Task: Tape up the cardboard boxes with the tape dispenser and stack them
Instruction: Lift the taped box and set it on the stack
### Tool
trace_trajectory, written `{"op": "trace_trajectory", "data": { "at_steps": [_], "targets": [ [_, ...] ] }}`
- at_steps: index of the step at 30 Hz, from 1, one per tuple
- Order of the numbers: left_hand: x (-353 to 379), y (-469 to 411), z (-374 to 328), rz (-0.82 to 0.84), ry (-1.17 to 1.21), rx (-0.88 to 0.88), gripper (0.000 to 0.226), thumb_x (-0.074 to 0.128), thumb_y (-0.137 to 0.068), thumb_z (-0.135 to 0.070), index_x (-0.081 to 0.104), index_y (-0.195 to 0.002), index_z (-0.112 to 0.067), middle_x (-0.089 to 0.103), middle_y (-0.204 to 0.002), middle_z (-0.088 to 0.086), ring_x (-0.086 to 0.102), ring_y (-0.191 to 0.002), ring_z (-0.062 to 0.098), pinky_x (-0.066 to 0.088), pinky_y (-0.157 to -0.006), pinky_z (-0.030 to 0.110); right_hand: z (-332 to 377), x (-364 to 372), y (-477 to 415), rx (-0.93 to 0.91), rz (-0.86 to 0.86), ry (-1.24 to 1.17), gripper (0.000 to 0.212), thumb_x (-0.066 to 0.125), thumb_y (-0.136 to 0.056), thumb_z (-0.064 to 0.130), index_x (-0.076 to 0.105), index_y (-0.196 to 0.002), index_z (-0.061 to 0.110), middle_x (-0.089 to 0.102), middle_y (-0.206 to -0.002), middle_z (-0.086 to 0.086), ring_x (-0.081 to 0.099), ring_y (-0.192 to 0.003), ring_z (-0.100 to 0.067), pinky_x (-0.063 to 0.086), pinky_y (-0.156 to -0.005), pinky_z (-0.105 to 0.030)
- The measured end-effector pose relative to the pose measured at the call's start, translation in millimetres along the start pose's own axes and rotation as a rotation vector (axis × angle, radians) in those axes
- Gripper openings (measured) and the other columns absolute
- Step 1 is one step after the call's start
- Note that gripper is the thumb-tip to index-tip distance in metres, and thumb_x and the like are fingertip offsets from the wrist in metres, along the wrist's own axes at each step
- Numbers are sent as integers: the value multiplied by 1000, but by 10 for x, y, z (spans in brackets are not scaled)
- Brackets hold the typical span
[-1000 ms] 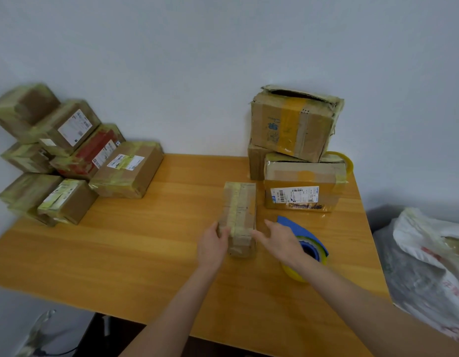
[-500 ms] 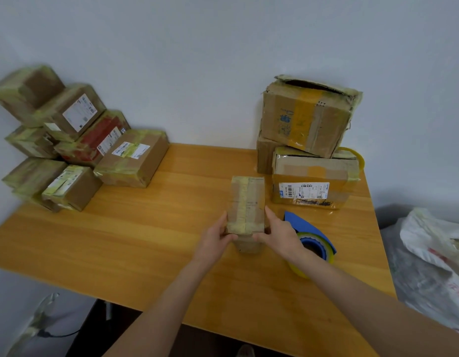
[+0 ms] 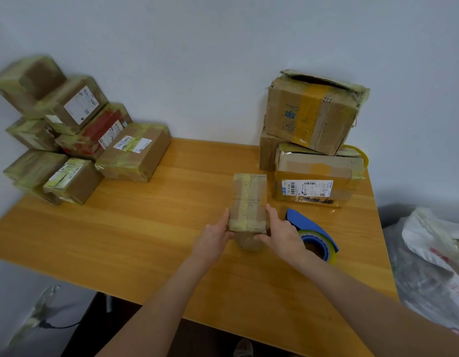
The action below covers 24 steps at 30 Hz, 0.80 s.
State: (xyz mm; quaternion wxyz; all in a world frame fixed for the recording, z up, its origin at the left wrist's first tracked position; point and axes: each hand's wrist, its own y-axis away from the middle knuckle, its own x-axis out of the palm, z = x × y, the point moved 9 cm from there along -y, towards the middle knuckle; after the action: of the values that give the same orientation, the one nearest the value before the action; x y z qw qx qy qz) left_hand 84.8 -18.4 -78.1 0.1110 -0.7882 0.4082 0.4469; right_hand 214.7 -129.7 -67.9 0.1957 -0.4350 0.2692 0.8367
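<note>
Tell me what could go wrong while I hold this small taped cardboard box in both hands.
The left hand and right hand grip the small taped cardboard box only at its near end, so it may slip. The pile of taped brown boxes at the left sits tilted; adding one could topple it. The blue tape dispenser lies beside the right wrist and may get knocked.

Blue tape dispenser (image 3: 311, 228), brown yellow-taped box (image 3: 247, 202), orange-brown wooden table (image 3: 151, 228)

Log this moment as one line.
left hand: grips small taped box | right hand: grips same box | tape dispenser: idle on table beside right hand
</note>
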Motion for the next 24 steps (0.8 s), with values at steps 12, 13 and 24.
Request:
{"op": "trace_trajectory", "data": {
  "at_steps": [12,13,24],
  "targets": [
    [33,29,-204,-46,488,-159,35,38,-103,-20,42,-137,-21,53,-132,-1,53,-118,19,48,-99,38,5,-4,-17,97,107,-220,63,49,-96,50,31,-148,17,56,-136,-6,59,-115,-24,53,-91,-35],
    [95,13,-207,-26,474,-187,39,41,-102,-23,39,-141,-17,52,-135,2,53,-119,21,48,-99,38,23,18,-13,100,120,-211,60,46,-98,48,33,-147,17,56,-136,-6,60,-114,-24,53,-91,-35],
    [34,-130,-106,38,541,-218,34,43,-102,-22,49,-132,-9,59,-127,10,57,-114,26,49,-96,40,-17,63,-21,215,85,-405,71,55,-91,53,30,-150,22,50,-143,-3,53,-123,-24,49,-99,-40]
  ]
}}
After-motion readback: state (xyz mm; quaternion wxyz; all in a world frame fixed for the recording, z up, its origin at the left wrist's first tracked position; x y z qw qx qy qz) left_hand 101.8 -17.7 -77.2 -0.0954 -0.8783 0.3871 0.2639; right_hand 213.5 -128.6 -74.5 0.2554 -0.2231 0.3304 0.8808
